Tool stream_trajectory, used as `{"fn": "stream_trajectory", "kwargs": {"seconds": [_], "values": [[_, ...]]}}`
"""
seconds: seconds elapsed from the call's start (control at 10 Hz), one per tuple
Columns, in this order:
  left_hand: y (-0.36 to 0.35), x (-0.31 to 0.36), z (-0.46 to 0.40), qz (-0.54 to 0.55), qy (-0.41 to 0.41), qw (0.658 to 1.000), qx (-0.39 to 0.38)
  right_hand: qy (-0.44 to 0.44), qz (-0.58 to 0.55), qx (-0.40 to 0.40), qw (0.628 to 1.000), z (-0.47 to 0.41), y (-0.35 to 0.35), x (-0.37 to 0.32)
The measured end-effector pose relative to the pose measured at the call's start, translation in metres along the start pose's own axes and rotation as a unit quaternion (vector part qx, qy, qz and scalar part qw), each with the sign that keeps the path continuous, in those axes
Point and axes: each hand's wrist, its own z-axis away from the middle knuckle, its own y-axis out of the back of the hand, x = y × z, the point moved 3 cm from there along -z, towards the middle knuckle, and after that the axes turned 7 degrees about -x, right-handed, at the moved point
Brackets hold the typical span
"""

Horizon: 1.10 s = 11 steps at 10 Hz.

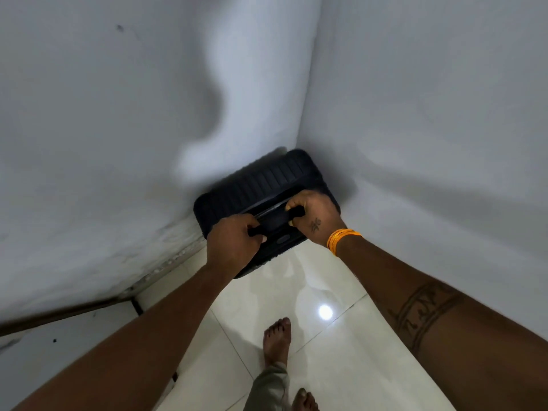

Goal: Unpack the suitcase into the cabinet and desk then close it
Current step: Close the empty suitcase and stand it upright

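Black ribbed suitcase [261,185] upright in wall corner; our left hand [234,241] & right hand [314,215], fingers curled, grip its handle [274,219].

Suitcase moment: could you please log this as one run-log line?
suitcase: black, upright in wall corner, closed | handle: gripped by both hands | left hand: on handle | right hand: on handle | floor: glossy tile

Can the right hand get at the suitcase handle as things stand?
Yes, it seems so: the right hand already grips the handle on top of the black suitcase, beside the left hand. Nothing blocks it.
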Motion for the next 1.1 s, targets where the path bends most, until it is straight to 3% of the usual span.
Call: {"fn": "stream_trajectory", "kwargs": {"seconds": [0.3, 0.5, 0.7, 0.8, 1.0, 1.1], "values": [[-0.011, 0.005, -0.035, -0.039, -0.039, 0.998, 0.039, -0.012, 0.032, 0.019, 0.999, -0.035, 0.011, 0.011], [-0.012, -0.002, -0.034, -0.016, -0.039, 0.998, 0.044, -0.022, -0.012, 0.014, 1.000, -0.027, 0.008, 0.014], [-0.013, 0.001, -0.031, -0.024, -0.115, 0.991, 0.060, -0.027, -0.061, 0.082, 0.994, -0.025, 0.002, 0.012], [-0.018, 0.003, -0.030, -0.035, -0.130, 0.989, 0.061, -0.022, 0.003, 0.082, 0.996, -0.026, -0.006, 0.009], [0.000, 0.008, -0.021, 0.048, -0.140, 0.986, 0.077, -0.004, -0.034, 0.150, 0.988, -0.005, 0.008, -0.016], [0.019, 0.021, -0.003, 0.141, -0.133, 0.977, 0.092, -0.003, -0.121, 0.201, 0.972, 0.022, 0.021, -0.035]]}}
